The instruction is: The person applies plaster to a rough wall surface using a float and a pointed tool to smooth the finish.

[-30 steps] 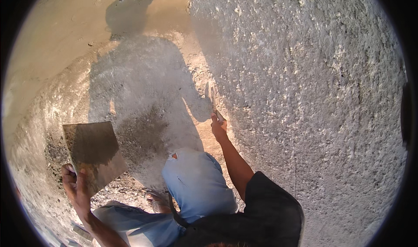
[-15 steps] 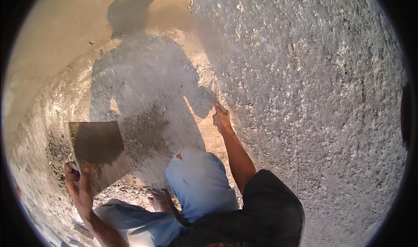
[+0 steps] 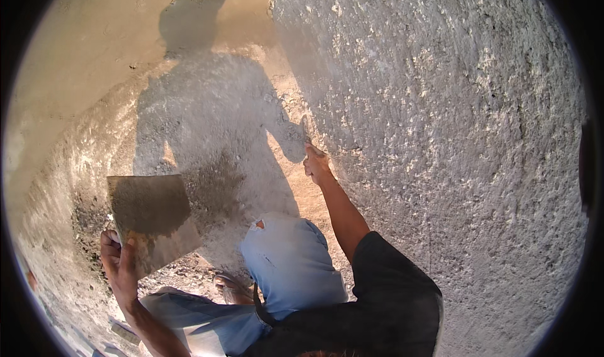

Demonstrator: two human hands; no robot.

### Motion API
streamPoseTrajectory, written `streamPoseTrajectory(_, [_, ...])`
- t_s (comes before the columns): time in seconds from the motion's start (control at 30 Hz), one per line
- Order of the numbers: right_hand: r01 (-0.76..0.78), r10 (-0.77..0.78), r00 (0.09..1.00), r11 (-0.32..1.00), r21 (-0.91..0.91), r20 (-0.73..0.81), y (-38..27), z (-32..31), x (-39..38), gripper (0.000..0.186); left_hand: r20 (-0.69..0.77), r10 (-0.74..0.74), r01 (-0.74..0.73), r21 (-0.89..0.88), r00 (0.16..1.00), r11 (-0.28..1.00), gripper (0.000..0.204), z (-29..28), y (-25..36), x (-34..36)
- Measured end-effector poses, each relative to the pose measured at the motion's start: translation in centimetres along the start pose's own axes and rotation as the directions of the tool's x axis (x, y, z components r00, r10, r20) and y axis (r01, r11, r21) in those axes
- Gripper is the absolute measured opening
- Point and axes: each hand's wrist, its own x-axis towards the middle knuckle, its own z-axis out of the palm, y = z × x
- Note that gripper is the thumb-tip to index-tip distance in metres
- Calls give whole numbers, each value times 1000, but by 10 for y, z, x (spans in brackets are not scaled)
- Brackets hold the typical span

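Left hand (image 3: 123, 259) and flat board (image 3: 151, 206) shifted rightward, right hand (image 3: 316, 164) reaching farther forward

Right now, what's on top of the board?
On the board: a dark patch I can't identify, and the thumb of the left hand. The spot under the thumb is hidden.

Sunlit building site, rough grey wall (image 3: 440, 143)

Left forearm (image 3: 153, 329) slanted up-left from lower edge. Left hand (image 3: 121, 261) was closed in grip, fingers curled, thumb extended upward, apart from fingers. Right forearm (image 3: 343, 213), bare, stretched forward, slanting up-left. Right hand (image 3: 316, 164) was clenched, farther out than left. Hands were well apart.
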Motion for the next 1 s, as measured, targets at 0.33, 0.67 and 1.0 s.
streamPoseTrajectory(0.33, [-16,15,999,1000,-26,-41,8,3,4,41,16,-5,3,76,1000,997,13,1,-2,8])
streamPoseTrajectory(0.67, [358,-742,655,473,-805,-145,3,21,-77,32,-54,25,-21,80,998,997,14,2,12,2])
streamPoseTrajectory(1.0, [238,-659,750,356,-904,-62,-28,38,-29,34,-58,59,-54,91,997,994,16,-8,2,-1])
